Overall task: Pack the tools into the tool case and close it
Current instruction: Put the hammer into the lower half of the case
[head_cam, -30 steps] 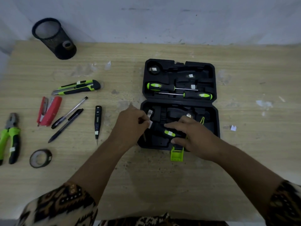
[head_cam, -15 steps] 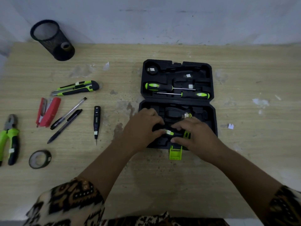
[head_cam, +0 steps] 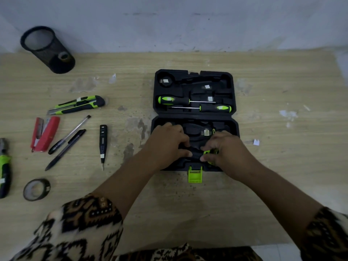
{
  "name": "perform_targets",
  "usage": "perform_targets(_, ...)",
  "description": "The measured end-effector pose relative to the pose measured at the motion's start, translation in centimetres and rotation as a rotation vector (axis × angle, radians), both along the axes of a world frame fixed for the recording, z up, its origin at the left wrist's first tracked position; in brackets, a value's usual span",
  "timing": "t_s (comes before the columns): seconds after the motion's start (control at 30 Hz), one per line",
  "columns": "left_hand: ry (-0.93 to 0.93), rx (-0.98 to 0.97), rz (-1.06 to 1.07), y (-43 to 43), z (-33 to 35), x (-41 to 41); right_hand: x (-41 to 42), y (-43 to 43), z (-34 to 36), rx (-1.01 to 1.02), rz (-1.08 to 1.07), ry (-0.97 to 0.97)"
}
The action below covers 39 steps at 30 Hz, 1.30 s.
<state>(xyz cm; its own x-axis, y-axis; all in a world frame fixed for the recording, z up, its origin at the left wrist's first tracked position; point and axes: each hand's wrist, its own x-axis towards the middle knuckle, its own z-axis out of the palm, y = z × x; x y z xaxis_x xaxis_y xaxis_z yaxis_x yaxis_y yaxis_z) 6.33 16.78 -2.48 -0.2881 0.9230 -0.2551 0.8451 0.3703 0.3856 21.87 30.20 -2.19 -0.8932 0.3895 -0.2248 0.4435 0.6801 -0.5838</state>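
- The black-and-green tool (head_cam: 195,155) lies low in the near half of the tool case (head_cam: 194,116), close to the front edge. The hands cover most of it, so I cannot tell what kind of tool it is.
- The left hand (head_cam: 167,144) curls its fingers and thumb round the dark end. The right hand (head_cam: 227,149) pinches the green end between thumb and fingertips. Both are grasping it.
- It looks stiff and hard, light enough for fingertips, with a rubbery handle that should not slip. The moulded slot is probably a snug fit, so holding it at both ends and pressing down evenly suits it best.
- The case is a rigid moulded shell lying open and flat. Its far half holds two screwdrivers (head_cam: 173,100), laid head to tail.
- A green latch (head_cam: 195,174) hangs off the front edge. To close the case, I would fold the far half over by its rim, then snap this latch.
- Not yet packed, on the table (head_cam: 282,166) well to the left of the case, are a utility knife (head_cam: 79,104), a tester pen (head_cam: 103,144), a tape roll (head_cam: 36,189) and pliers (head_cam: 4,162), which are cut off by the frame edge.
- Among them lie a red stapler (head_cam: 44,134) and two pens (head_cam: 66,147), which likely do not belong in the case. A mesh cup (head_cam: 49,49) stands at the far left.
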Motion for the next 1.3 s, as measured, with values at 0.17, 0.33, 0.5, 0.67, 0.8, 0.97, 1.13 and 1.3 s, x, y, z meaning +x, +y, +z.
perform_targets(0.17,0.019,-0.067,-0.017,1.0,0.7,-0.2,-0.1,0.1,0.1,-0.013,-0.003,0.019)
perform_targets(0.33,0.012,-0.184,0.013,2.1,1.5,0.0,0.3,-0.2,0.1,0.025,0.005,0.033)
perform_targets(0.5,0.059,-0.298,0.084,3.6,2.1,0.3,-0.5,0.3,0.7,-0.074,-0.088,-0.096)
perform_targets(0.67,0.023,-0.343,0.148,4.4,2.4,-0.2,-3.5,1.8,2.2,0.011,0.069,-0.405)
perform_targets(0.8,-0.007,-0.354,0.165,5.0,2.0,-0.3,-5.4,2.0,1.7,0.118,0.163,-0.598)
perform_targets(0.97,-0.066,-0.32,0.158,4.3,1.7,-0.5,-5.2,2.1,1.2,0.09,0.136,-0.587)
perform_targets(1.13,-0.015,-0.19,0.219,2.2,2.0,-0.2,-5.4,2.5,1.3,0.031,0.143,-0.51)
perform_targets(1.3,-0.201,-0.052,0.477,-2.3,1.1,-2.6,-5.9,2.0,2.6,-0.158,0.089,-0.38)
